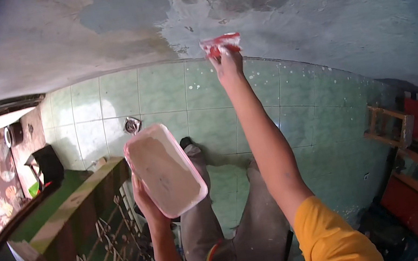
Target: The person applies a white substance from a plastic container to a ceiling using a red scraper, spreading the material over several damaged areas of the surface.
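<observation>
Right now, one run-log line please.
left hand: holds pink tub | right hand: presses red scraper on wall

R hand [227,64] w/ red scraper [221,44] on wall [276,5]; L hand [146,198] under pink tray [165,170].

right hand [227,64] raised high, arm outstretched — left hand [146,198] cupped, forearm upright.

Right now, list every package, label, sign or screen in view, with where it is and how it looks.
Red and white scraper: pressed to the patchy wall by the right hand; flat, no readable label.
Pink rectangular tub: held in the left hand, inside coated whitish; no label visible.
No signs or screens.
</observation>
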Demonstrator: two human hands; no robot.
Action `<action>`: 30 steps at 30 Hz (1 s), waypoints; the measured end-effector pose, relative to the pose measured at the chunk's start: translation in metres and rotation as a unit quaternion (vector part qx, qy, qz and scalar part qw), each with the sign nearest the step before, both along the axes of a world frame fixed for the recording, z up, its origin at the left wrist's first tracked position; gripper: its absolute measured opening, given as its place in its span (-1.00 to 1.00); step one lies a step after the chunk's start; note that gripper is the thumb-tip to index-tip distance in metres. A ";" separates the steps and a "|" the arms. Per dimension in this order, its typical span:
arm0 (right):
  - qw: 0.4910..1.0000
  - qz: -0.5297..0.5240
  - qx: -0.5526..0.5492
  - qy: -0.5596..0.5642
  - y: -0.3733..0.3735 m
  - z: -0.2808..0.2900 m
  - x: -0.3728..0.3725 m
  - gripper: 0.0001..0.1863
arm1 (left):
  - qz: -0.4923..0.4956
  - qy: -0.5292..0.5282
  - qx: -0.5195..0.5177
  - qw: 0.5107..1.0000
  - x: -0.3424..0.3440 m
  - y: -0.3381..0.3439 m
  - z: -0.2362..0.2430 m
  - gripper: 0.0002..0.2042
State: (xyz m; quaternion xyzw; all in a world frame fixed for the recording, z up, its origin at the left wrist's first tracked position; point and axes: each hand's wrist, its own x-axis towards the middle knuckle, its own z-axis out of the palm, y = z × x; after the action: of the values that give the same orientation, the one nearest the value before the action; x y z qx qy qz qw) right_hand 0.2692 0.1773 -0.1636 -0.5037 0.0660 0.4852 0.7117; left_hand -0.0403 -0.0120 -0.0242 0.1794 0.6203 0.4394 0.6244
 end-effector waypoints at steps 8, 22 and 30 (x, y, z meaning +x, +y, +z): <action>0.996 -0.034 0.063 -0.060 0.037 0.072 -0.039 -0.80 | -0.021 -0.019 -0.064 0.998 -0.056 0.053 0.003 -0.53; 0.992 -0.117 -0.018 0.047 0.039 0.012 0.007 -0.76 | -0.078 0.035 -0.029 0.996 -0.052 0.052 0.004 -0.49; 0.994 -0.087 0.029 0.065 0.003 0.019 -0.021 -0.67 | -0.072 0.017 -0.045 0.996 -0.050 0.044 0.005 -0.51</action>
State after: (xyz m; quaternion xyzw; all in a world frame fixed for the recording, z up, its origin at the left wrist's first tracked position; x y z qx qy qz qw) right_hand 0.2483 0.1802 -0.1450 -0.4428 0.1411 0.4550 0.7596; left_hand -0.0903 0.0317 -0.0188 0.2027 0.6354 0.3622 0.6512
